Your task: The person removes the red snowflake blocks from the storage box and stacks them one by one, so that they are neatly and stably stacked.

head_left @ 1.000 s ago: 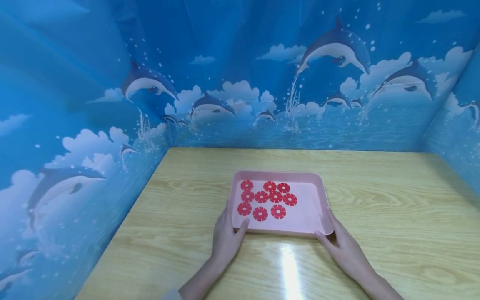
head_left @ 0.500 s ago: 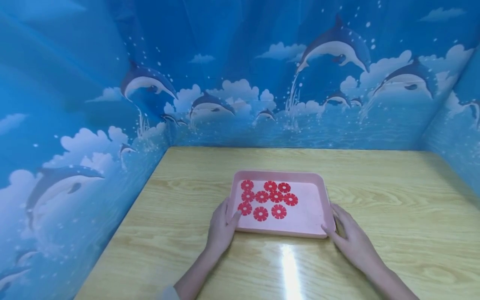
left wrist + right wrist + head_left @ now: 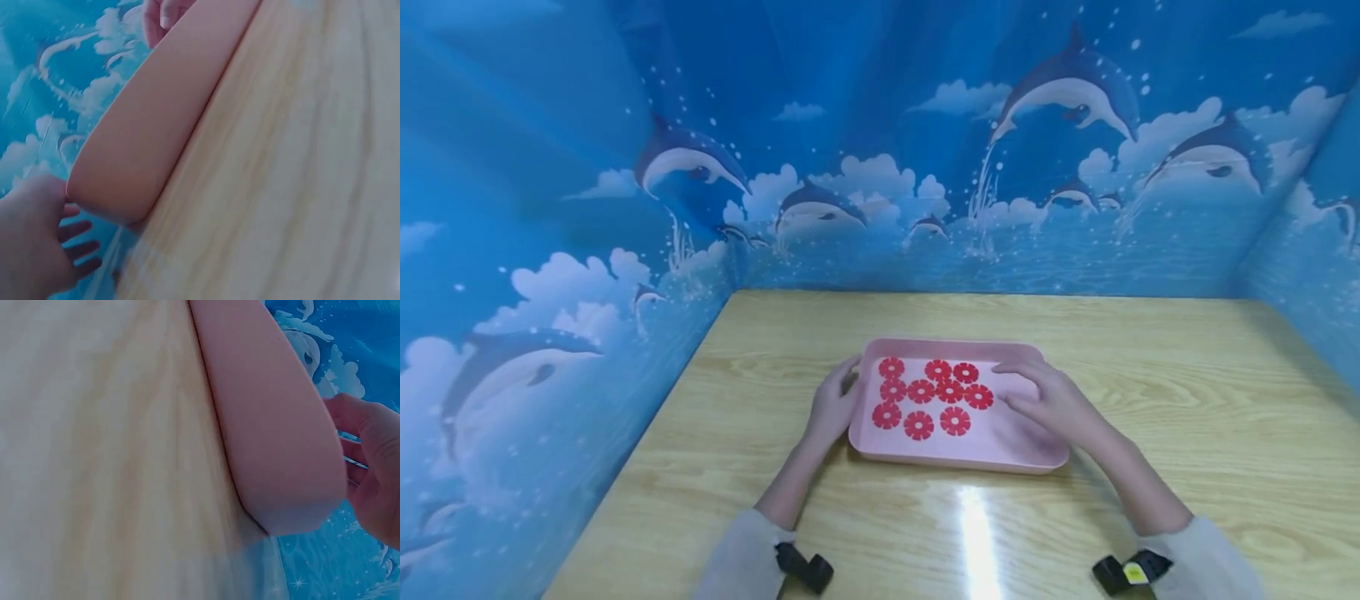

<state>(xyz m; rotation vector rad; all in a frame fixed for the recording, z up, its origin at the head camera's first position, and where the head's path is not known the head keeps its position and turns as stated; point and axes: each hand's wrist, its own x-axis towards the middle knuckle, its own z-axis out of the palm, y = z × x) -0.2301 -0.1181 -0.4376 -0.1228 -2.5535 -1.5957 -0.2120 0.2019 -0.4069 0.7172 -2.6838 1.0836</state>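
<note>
A shallow pink rectangular tray [image 3: 955,450] lies on the wooden table. Several red flower-shaped notched discs [image 3: 918,426] are spread over its left and middle parts. My left hand [image 3: 832,408] is at the tray's left side, with its fingers outside the wall; in the left wrist view these fingers [image 3: 78,250] are spread near the tray's corner. Over the right part of the tray hovers my right hand [image 3: 1056,407], thumb and forefinger apart, fingertips pointing toward the discs and holding nothing. The tray's outer wall [image 3: 275,425] hides part of the right hand in the right wrist view.
The wood-grain table [image 3: 760,350] extends around the tray on all sides. Blue dolphin-printed sheets [image 3: 880,250] stand behind it and along the left and right. A light streak reflects in front of the tray. Dark wrist devices [image 3: 805,568] sit at both cuffs.
My right hand has let go of the tray's right corner and moved over its inside. The left hand has loosened from the front left corner and slid farther back. The discs keep their layout.
</note>
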